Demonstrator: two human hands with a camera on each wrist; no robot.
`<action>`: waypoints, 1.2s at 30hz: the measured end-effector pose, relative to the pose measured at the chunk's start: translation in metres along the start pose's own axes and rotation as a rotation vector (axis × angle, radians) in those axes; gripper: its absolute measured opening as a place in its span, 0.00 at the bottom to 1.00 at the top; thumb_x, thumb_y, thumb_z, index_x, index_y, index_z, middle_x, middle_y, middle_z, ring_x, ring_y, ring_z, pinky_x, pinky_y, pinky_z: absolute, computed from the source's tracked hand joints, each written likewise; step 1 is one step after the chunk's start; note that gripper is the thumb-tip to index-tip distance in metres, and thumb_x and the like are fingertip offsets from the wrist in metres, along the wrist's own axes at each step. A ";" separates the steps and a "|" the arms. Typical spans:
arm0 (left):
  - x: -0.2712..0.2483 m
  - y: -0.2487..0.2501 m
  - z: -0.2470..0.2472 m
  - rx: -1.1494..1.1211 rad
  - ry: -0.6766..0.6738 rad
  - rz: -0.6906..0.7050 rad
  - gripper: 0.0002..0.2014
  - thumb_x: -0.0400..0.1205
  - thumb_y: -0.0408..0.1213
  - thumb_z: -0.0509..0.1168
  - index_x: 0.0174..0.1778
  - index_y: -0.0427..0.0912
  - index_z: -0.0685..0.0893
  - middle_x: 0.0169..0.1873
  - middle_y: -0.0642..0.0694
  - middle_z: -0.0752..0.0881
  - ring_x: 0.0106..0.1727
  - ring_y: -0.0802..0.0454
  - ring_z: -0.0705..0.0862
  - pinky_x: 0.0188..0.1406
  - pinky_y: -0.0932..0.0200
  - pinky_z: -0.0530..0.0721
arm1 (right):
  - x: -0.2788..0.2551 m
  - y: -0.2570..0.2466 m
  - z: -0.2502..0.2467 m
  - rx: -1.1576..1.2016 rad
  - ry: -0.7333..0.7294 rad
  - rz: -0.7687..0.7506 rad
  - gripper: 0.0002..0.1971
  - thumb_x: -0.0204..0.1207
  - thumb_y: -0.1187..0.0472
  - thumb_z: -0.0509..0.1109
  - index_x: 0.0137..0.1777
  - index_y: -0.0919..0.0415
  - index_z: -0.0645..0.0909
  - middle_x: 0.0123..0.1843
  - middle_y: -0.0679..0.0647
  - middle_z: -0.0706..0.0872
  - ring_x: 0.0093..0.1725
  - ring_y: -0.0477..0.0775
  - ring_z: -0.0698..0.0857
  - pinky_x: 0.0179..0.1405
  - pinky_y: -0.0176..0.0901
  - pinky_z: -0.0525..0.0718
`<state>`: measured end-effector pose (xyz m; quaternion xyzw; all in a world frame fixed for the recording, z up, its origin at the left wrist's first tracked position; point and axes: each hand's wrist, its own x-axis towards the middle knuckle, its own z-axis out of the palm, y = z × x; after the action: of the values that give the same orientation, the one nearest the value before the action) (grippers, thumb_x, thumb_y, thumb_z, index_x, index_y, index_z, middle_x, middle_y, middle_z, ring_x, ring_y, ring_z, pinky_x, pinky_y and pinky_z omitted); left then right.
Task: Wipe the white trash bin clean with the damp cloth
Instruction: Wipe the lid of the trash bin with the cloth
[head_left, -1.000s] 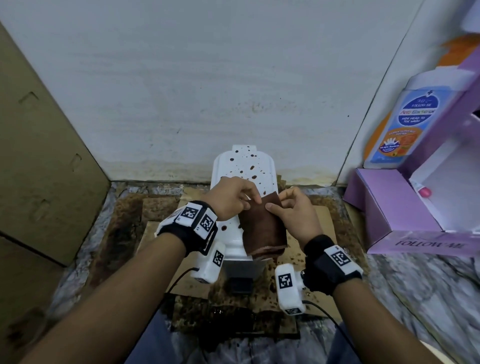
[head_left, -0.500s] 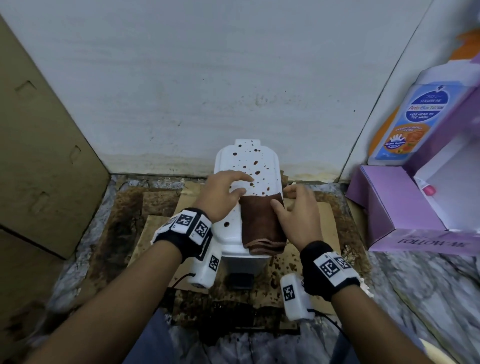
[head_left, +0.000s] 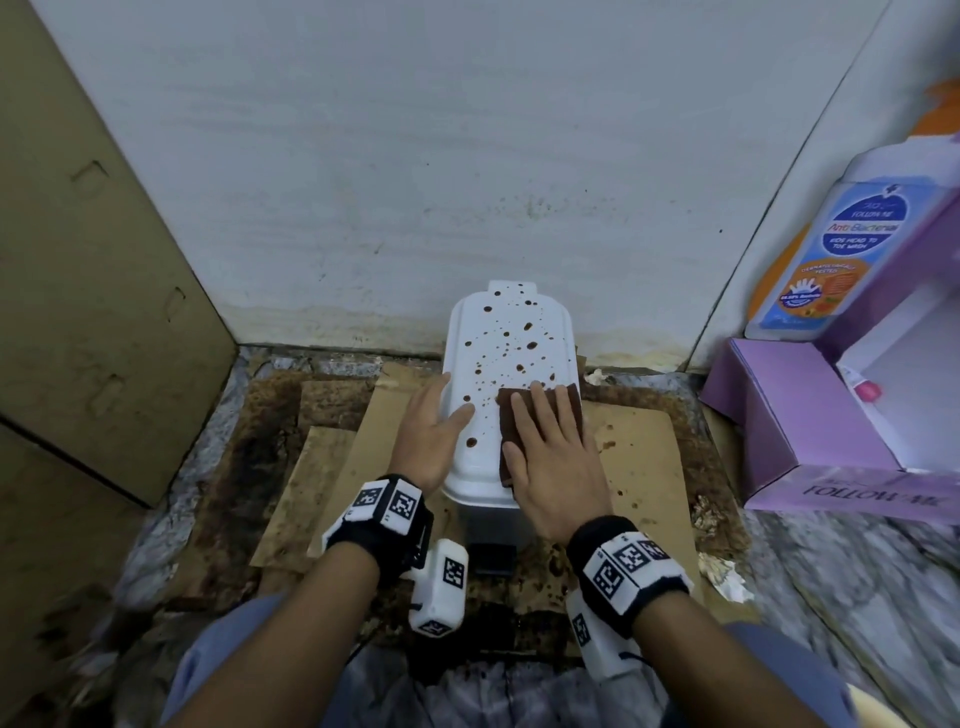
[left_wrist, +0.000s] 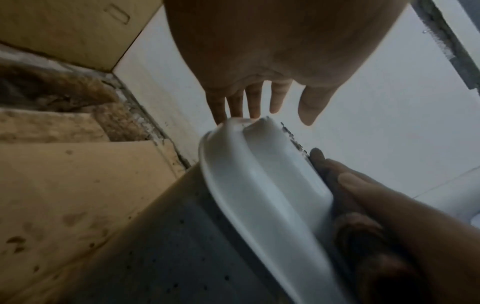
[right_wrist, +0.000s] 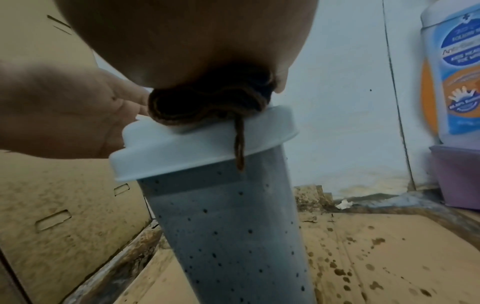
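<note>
So the wipe is just starting: right hand (head_left: 553, 457) presses flat, fingers spread, on the cloth (head_left: 569, 402) at the lid's near right edge, while the left hand (head_left: 431, 436) lies open against the left edge to steady the bin (head_left: 506, 332), which stands on cardboard (head_left: 644, 452) by the wall. Next, I'd judge, push the cloth toward the far edge through the brown spots, holding pressure even so the bin doesn't tip.

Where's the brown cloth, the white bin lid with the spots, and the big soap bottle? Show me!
brown cloth (head_left: 569, 402): head view, on its far corner beyond the fingertips.
white bin lid (head_left: 506, 317): head view, on the spotted top, far half.
soap bottle (head_left: 831, 244): head view, on its blue front label.
</note>
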<state>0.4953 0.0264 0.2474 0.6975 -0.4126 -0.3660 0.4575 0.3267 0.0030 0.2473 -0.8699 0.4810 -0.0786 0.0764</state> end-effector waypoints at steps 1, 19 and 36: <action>-0.001 -0.001 0.002 0.010 0.012 -0.004 0.30 0.84 0.45 0.66 0.83 0.48 0.68 0.80 0.48 0.71 0.78 0.47 0.72 0.78 0.40 0.71 | 0.001 0.000 0.000 -0.008 -0.008 -0.002 0.34 0.80 0.42 0.32 0.85 0.52 0.45 0.87 0.51 0.43 0.85 0.55 0.37 0.84 0.59 0.42; 0.011 -0.022 0.000 -0.228 -0.001 -0.132 0.42 0.61 0.55 0.77 0.74 0.51 0.81 0.69 0.46 0.83 0.66 0.43 0.85 0.66 0.38 0.84 | -0.013 0.004 -0.005 -0.020 -0.133 -0.025 0.34 0.78 0.41 0.29 0.84 0.50 0.36 0.84 0.47 0.31 0.83 0.53 0.30 0.83 0.60 0.39; -0.029 -0.031 0.000 -0.144 0.050 -0.082 0.29 0.76 0.34 0.77 0.75 0.49 0.80 0.73 0.49 0.79 0.66 0.44 0.84 0.66 0.41 0.84 | 0.027 0.011 -0.014 -0.045 -0.149 -0.029 0.32 0.82 0.41 0.35 0.84 0.51 0.34 0.85 0.49 0.30 0.83 0.53 0.30 0.83 0.60 0.39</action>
<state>0.4911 0.0602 0.2223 0.6880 -0.3447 -0.3959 0.5011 0.3290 -0.0260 0.2606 -0.8816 0.4631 -0.0037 0.0912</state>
